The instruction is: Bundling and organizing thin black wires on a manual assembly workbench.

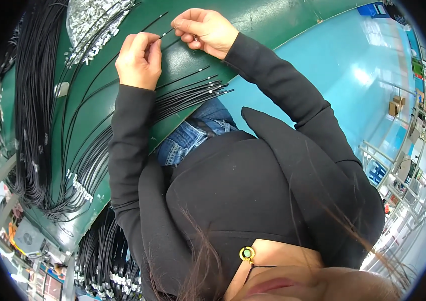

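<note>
My left hand (139, 60) is closed, thumb and fingers pinching a thin black cable (98, 86) near its end. A short pale band (163, 35) shows on the cable just past those fingertips. At the tip of the same cable, my right hand (207, 33) pinches with thumb and forefinger. Something small and shiny shows among its curled lower fingers, too small to name. Another black cable end (157, 21) lies on the green table beyond my hands. A row of black cables (190, 98) with pale bands near their tips runs under my left forearm.
A clear plastic bag of small silvery-white pieces (91, 24) lies at the far left of the green table (253, 20). A thick black cable bundle (32, 100) drapes down the left, near white cable ends (79, 185). More cables (105, 251) hang below the table edge.
</note>
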`<state>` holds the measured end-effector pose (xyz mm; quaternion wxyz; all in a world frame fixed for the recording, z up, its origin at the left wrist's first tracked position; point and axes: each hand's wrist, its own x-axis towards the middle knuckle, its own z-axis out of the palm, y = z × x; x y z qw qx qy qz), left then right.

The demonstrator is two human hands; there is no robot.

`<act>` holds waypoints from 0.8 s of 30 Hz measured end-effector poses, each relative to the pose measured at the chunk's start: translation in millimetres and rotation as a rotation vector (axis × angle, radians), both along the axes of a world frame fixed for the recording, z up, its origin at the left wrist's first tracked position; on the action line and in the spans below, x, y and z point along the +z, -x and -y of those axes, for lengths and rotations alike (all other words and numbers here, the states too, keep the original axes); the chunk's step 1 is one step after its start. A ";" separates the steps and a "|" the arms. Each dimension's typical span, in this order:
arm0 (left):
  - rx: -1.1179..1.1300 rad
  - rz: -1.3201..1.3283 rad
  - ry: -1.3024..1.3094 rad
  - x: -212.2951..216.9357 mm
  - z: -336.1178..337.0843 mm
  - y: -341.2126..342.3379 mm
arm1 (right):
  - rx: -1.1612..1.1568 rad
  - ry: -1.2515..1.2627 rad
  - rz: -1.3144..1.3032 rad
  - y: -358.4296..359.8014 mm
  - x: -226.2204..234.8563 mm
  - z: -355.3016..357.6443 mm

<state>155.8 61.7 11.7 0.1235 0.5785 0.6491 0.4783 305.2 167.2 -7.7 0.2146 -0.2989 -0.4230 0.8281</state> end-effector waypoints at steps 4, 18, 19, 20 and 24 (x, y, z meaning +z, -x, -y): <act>-0.048 -0.209 -0.066 0.1 0.2 -0.1 | -0.013 -0.152 0.030 0.1 6.7 2.0; -0.007 -0.056 -0.054 -1.3 -4.7 -13.9 | 0.029 0.002 -0.029 -5.3 0.6 9.2; 0.002 -0.049 -0.033 -1.9 -5.0 -14.8 | 0.027 -0.005 -0.028 -6.3 0.9 9.7; 0.011 -0.040 -0.008 -2.4 -4.7 -15.8 | 0.024 -0.010 -0.025 -7.5 1.6 11.0; 0.036 -0.074 -0.089 -5.3 -4.6 -16.2 | 0.013 -0.088 0.014 -6.1 5.7 14.1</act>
